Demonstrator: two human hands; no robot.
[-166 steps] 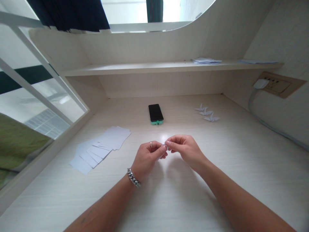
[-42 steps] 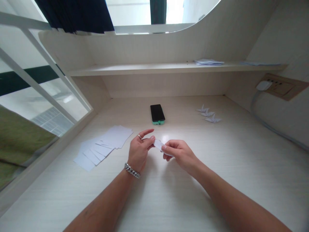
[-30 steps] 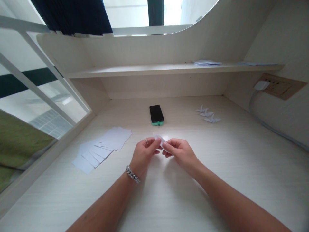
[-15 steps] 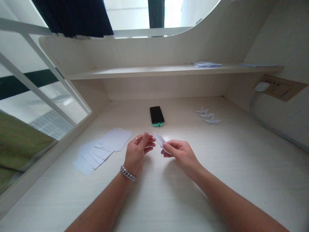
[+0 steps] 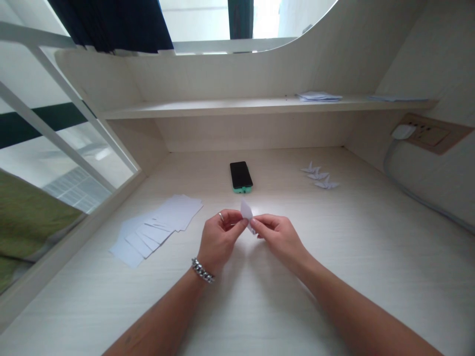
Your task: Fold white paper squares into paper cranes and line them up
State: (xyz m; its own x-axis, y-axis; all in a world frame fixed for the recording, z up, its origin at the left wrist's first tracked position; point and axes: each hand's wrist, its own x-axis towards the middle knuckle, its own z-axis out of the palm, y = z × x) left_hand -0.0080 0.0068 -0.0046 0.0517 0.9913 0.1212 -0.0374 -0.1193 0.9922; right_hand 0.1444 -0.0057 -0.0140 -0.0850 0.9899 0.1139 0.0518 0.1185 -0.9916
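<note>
The left hand [image 5: 220,237] and the right hand [image 5: 280,235] both pinch one small folded white paper [image 5: 246,210]. It is up in the middle, above the pale desk [image 5: 237,311], in front of the phone [image 5: 241,174]. The left thumb and fingers press on its left side, and the right thumb and fingers press on its right side. The tips of the two hands almost meet.

This is not the same as half a second ago. In that picture only the right hand has the paper, and the left hand is a little way off with its fingers loose. Now the left hand is back on it. The paper also stands up straighter now, with its pointed top above the thumbs, and it leans to the left less.

The other things stay in their places. The loose white sheets [image 5: 176,212] lie spread out to the left. Three little paper birds [image 5: 317,176] sit in a row at the back right. The phone lies between them with its dark screen up.
</note>
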